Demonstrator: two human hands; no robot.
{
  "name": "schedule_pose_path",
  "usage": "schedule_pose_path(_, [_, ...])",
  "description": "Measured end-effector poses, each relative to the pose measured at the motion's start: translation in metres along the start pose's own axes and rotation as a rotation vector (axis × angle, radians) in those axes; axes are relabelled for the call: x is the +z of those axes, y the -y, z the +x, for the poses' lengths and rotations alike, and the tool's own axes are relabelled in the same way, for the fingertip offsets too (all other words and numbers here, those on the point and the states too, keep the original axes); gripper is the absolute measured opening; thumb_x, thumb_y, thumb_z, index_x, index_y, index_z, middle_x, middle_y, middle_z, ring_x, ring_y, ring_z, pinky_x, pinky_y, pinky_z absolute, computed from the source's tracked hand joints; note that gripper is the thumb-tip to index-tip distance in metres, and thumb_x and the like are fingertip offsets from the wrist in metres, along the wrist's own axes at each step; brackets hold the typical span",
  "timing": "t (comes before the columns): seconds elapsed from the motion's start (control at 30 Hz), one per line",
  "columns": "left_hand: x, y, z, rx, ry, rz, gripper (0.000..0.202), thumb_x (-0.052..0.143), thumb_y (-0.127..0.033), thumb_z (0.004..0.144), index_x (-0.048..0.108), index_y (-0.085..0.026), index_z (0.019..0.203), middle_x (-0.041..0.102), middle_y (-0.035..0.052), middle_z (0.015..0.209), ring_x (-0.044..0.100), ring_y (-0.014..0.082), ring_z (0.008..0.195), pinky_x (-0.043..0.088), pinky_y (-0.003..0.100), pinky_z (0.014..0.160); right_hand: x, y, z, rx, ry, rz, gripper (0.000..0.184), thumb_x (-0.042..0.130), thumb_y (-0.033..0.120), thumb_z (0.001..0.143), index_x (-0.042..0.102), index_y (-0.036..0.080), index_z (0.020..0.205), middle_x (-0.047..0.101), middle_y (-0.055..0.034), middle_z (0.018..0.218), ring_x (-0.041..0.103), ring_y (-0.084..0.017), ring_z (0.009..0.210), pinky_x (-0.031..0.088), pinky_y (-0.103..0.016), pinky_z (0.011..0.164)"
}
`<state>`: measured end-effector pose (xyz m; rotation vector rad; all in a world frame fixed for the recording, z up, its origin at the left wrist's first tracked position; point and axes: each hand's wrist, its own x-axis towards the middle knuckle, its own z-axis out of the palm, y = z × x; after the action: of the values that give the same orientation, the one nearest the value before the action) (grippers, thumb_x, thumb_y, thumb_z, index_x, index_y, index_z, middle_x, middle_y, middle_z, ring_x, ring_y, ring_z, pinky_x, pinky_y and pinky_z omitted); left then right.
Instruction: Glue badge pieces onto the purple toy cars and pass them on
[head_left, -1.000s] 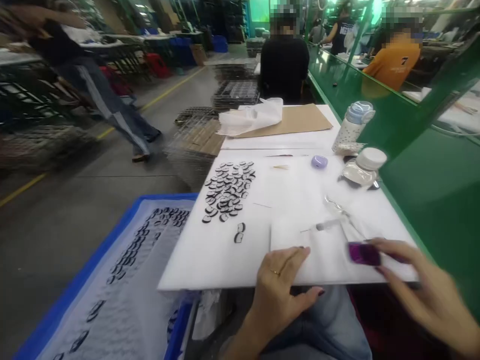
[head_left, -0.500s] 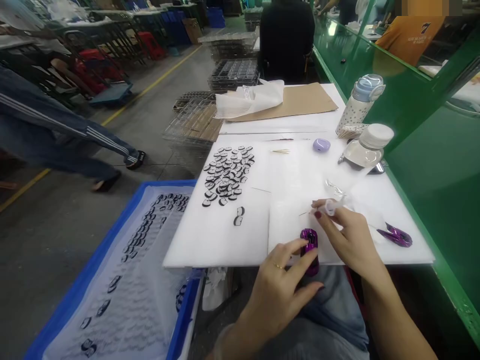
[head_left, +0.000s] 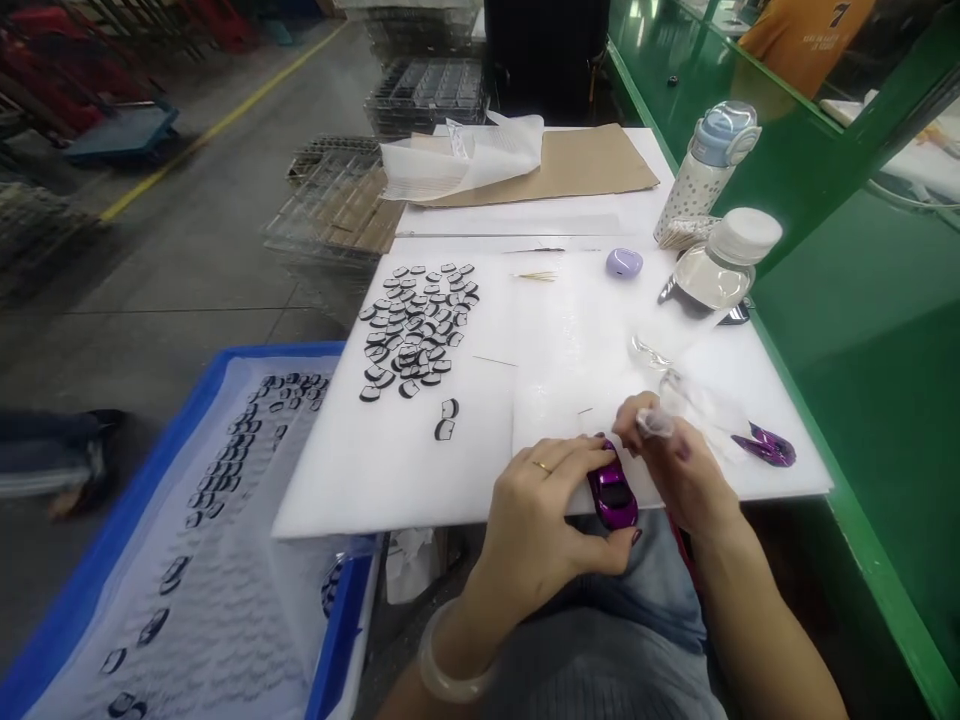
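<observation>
My left hand (head_left: 544, 515) grips a shiny purple toy car body (head_left: 615, 490) with a dark window, thumb at the near end and fingers at the far end. Close beside it, my right hand (head_left: 679, 460) is closed, its fingers curled and partly blurred. A whitish, see-through wrap (head_left: 655, 423) shows at its fingers; whether they pinch something small is hidden. On the white foam sheet (head_left: 405, 470), a short thin stick (head_left: 585, 411) lies just beyond the hands. Another purple car part (head_left: 766, 446) rests to the right.
Many small black-edged pieces (head_left: 416, 330) are spread at the left of the table. A lidded jar (head_left: 724, 262), a dotted bottle (head_left: 703, 170) and a lilac case (head_left: 624, 263) stand farther right. A blue tray (head_left: 217, 390) of parts sits lower left; a green partition (head_left: 847, 280) borders the right.
My left fingers have closed around the purple car body, which has tilted. My right hand has curled more and turned. The view has shifted, and a walking person's legs have moved left.
</observation>
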<state>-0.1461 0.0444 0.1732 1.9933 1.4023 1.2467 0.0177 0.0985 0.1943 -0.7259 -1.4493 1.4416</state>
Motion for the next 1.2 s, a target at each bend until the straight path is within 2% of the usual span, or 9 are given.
schedule_pose_path(0.1, [0.002,-0.002,0.002,-0.028,-0.02,0.003,0.045,0.073,-0.021,0.06,0.068,-0.018,0.105,0.076,0.0087,0.107,0.072,0.0296,0.097,0.06,0.047,0.082,-0.003,0.008,0.0,-0.014,0.035,0.192,0.052,0.047,0.067,0.091,0.051,0.022,0.066,0.039,-0.0002,0.063,0.036,-0.015,0.058,0.036,-0.034,0.058])
schedule_pose_path(0.2, [0.002,-0.002,0.003,-0.039,-0.03,-0.002,0.043,0.072,-0.022,0.061,0.069,-0.017,0.104,0.076,0.0087,0.107,0.072,0.0292,0.098,0.059,0.047,0.084,-0.003,0.017,0.0,-0.045,0.107,0.471,0.066,0.037,0.08,0.086,0.034,0.021,0.057,0.023,0.0037,0.05,0.023,-0.012,0.047,0.03,-0.032,0.052])
schedule_pose_path(0.3, [0.002,-0.002,0.003,-0.046,-0.039,-0.01,0.041,0.071,-0.023,0.063,0.069,-0.017,0.103,0.076,0.0089,0.107,0.072,0.0285,0.097,0.06,0.047,0.083,0.003,0.017,0.003,-0.015,0.178,0.667,0.069,0.037,0.082,0.082,0.027,0.02,0.054,0.016,0.0055,0.044,0.018,-0.009,0.043,0.023,-0.03,0.046])
schedule_pose_path(0.37, [0.002,-0.001,0.003,-0.049,-0.039,-0.014,0.041,0.071,-0.023,0.062,0.07,-0.016,0.103,0.076,0.0091,0.107,0.072,0.0282,0.097,0.06,0.046,0.083,0.008,0.012,0.005,0.015,0.188,0.722,0.069,0.039,0.08,0.082,0.025,0.019,0.053,0.015,0.0057,0.043,0.016,-0.009,0.042,0.02,-0.03,0.045])
schedule_pose_path(0.53, [0.003,-0.001,0.002,-0.045,-0.053,-0.025,0.043,0.073,-0.022,0.06,0.071,-0.015,0.102,0.077,0.0095,0.105,0.072,0.028,0.097,0.06,0.046,0.083,0.013,0.004,0.004,0.029,0.191,0.74,0.069,0.04,0.081,0.081,0.023,0.019,0.054,0.014,0.0058,0.044,0.016,-0.009,0.043,0.019,-0.031,0.046])
schedule_pose_path(0.9, [0.003,-0.001,0.003,-0.042,-0.055,-0.023,0.042,0.074,-0.023,0.061,0.071,-0.015,0.101,0.077,0.0093,0.106,0.073,0.0277,0.096,0.06,0.045,0.082,0.014,0.003,0.002,-0.013,0.214,0.701,0.067,0.038,0.079,0.081,0.023,0.019,0.057,0.014,0.0057,0.047,0.017,-0.009,0.045,0.021,-0.03,0.048])
schedule_pose_path(1.07, [0.004,-0.002,0.003,-0.044,-0.058,-0.017,0.041,0.073,-0.024,0.062,0.07,-0.017,0.102,0.077,0.009,0.106,0.073,0.0279,0.096,0.06,0.045,0.081,0.015,0.007,0.005,-0.029,0.175,0.617,0.066,0.044,0.074,0.084,0.023,0.018,0.054,0.014,0.0056,0.045,0.018,-0.009,0.043,0.021,-0.03,0.047])
schedule_pose_path(1.2, [0.003,-0.001,0.002,-0.047,-0.055,-0.012,0.04,0.074,-0.024,0.063,0.069,-0.018,0.102,0.077,0.0083,0.106,0.073,0.0286,0.096,0.06,0.047,0.081,0.023,0.017,-0.004,-0.066,0.097,0.396,0.066,0.034,0.07,0.094,0.023,0.019,0.054,0.017,0.0048,0.045,0.02,-0.01,0.043,0.025,-0.03,0.048])
